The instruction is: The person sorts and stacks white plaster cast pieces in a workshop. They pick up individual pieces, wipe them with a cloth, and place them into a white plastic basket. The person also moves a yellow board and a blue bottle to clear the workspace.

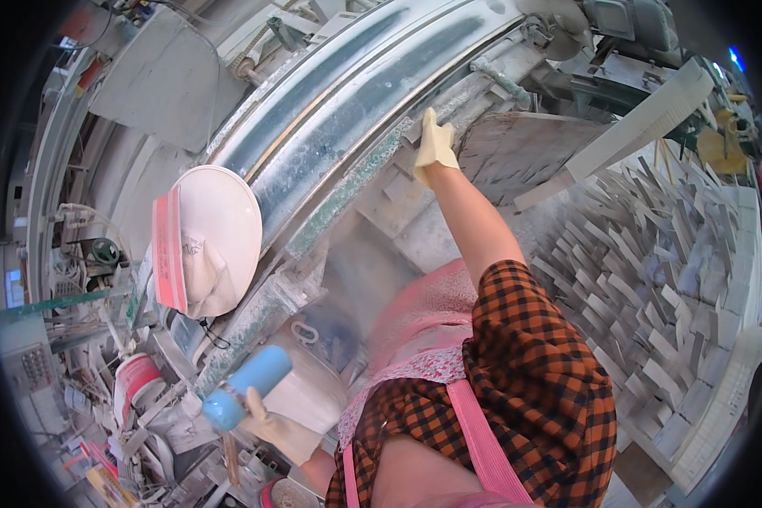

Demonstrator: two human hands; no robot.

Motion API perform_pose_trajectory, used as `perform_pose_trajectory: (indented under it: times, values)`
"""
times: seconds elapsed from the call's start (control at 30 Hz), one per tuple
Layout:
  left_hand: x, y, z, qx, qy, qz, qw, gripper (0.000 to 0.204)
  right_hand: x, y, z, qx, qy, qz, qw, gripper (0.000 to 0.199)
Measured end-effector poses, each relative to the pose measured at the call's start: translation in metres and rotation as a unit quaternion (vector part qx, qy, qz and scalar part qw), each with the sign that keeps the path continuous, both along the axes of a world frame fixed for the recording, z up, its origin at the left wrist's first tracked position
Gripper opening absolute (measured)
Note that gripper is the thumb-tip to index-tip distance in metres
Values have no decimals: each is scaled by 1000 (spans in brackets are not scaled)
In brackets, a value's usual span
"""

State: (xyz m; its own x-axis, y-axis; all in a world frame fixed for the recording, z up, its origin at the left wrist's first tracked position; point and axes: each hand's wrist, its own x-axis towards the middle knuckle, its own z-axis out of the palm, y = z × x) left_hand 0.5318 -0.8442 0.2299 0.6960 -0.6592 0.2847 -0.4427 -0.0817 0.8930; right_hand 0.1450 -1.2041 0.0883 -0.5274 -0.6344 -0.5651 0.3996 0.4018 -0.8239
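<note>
My left hand (284, 432), in a pale yellow glove, is closed around a light-blue cylindrical bottle (247, 388). The bottle is tilted, and most of the fingers are behind it. At arm's length, my right hand (436, 152), in a matching glove, rests against the chipped green side rail (356, 190) of a long machine. Its visible fingers are stretched and apart; the others are hidden. Beside the rail, a short grey piece touches or nearly touches that glove. A cream wide-brimmed hat (229, 224) with a pink band lies at the left, on the machine.
Dusty, shiny metal beds (330, 127) run diagonally across the top. At right, many thin grey strips (643, 288) stand packed together near a long pale board (618, 131). A red-and-white tub (140, 378) stands among clutter at lower left. A whitish bucket (300, 385) is beside my apron.
</note>
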Motion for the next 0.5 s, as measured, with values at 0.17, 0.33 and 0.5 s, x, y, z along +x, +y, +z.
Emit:
perform_pose_trajectory:
  times: [0.17, 0.33, 0.5]
  values:
    - [-71, 15, -4, 52, 65, 51, 995, 59, -9, -7, 20, -33, -24, 31, 999, 73]
    - [-107, 6, 4, 93, 70, 81, 990, 57, -27, -6, 30, -12, -26, 71, 997, 70]
    - [-105, 8, -5, 73, 66, 73, 992, 49, -23, 4, 24, -22, -31, 37, 999, 69]
